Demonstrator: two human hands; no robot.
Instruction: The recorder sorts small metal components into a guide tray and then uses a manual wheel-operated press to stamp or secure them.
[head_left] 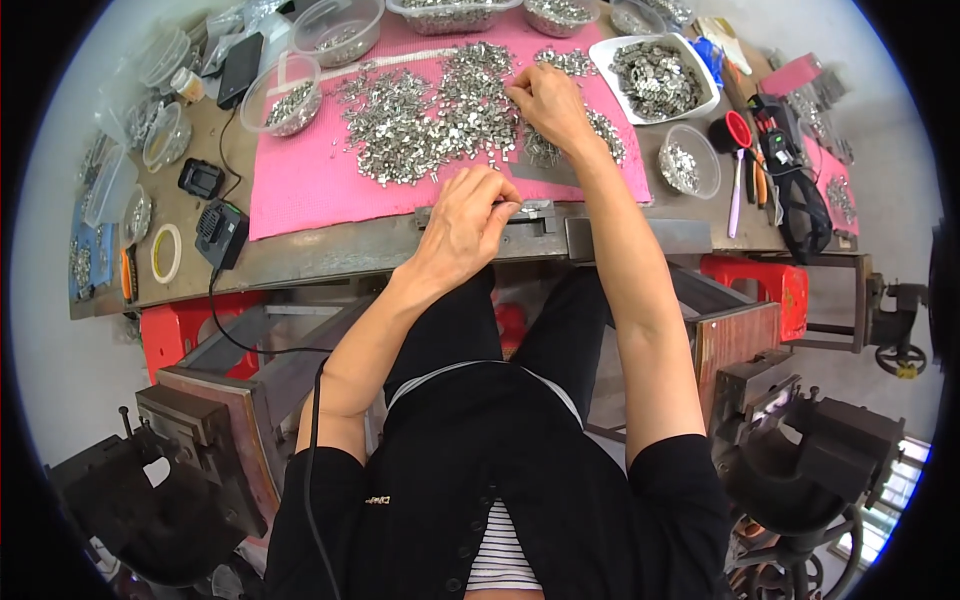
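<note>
My left hand (462,228) is closed, thumb and fingers curled together, over a small metal fixture (538,214) at the bench's front edge. Whatever its fingertips hold is hidden from view. Farther out, my right hand (552,106) dips its pinched fingers to the right side of a wide heap of small silvery metal parts (410,140). Any piece between those fingers is too small to make out. The heap lies loose on a pink ribbed mat (300,200), and more parts lie beneath and beside my right wrist.
A white tray (607,52) of metal pieces stands right of the mat, near a round clear tub (712,170). More clear tubs (250,95) line the left and back. A battery charger (220,232) trails a cable past my left arm. Bench vises (190,450) flank my legs.
</note>
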